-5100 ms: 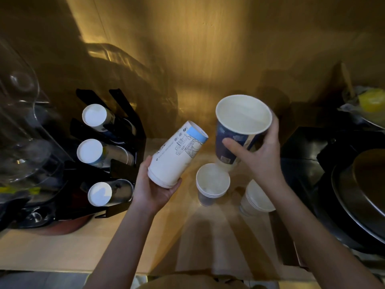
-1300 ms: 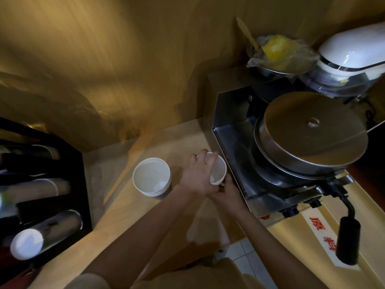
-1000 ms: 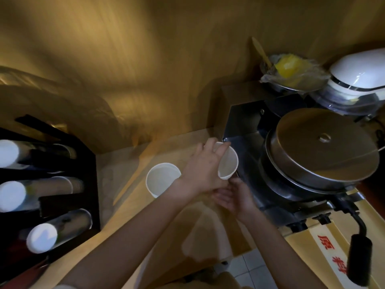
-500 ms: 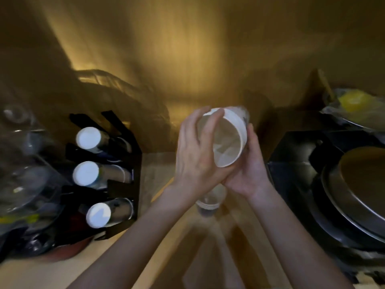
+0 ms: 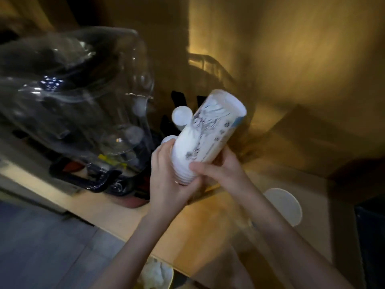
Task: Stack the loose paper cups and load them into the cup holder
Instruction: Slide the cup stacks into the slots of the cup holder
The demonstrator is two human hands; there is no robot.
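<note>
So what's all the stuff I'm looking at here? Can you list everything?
stack of paper cups: one nested stack, white with dark printed drawings, held tilted in both hands at centre
loose cup: one, white, on the counter at right, behind the right forearm
cup holder: one, black, behind the stack; two white round cup ends show in it
clear plastic cover: one, transparent, domed, at left
counter: one, light wood, running under the hands
bin: one, pale, with crumpled white paper, bottom edge
wall: yellowish brown, behind
left hand: one, gripping the stack's lower end
right hand: one, holding the stack's side
</note>
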